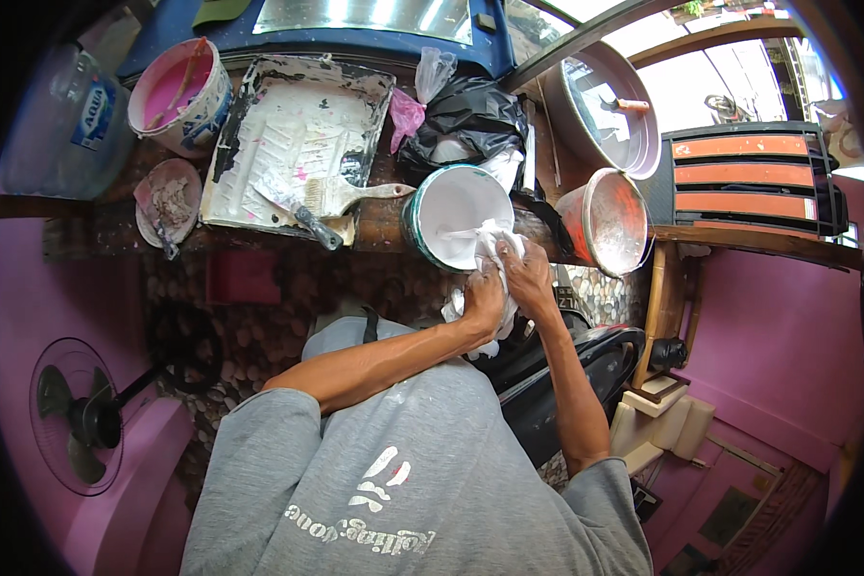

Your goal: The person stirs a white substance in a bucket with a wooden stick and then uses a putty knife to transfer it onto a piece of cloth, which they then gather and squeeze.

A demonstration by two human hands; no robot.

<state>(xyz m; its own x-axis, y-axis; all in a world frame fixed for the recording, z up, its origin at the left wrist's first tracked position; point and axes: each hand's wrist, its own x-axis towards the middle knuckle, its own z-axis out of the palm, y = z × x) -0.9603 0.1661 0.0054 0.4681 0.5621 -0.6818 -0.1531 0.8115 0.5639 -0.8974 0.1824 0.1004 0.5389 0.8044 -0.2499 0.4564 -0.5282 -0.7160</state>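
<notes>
Both my hands are closed on a white cloth (458,305) at the near rim of a paint bucket (413,233). My left hand (484,301) is nearer to me, with its fingers wrapped round the bunched cloth. Just beyond it and to the right, my right hand (528,277) grips the same cloth. The cloth's upper part lies over the bucket's edge, and its loose ends hang below my hands. White paint (459,204) is inside the bucket. What the cloth folds may hide between my fingers does not show.
Left of the bucket, a paintbrush (341,195) and a scraper (302,213) lie on a paint-smeared tray (259,125). A pink paint pail (216,110) stands farther left. To the right are an orange-stained bucket (616,223) and a large round basin (643,134). Black plastic bags (480,115) lie behind.
</notes>
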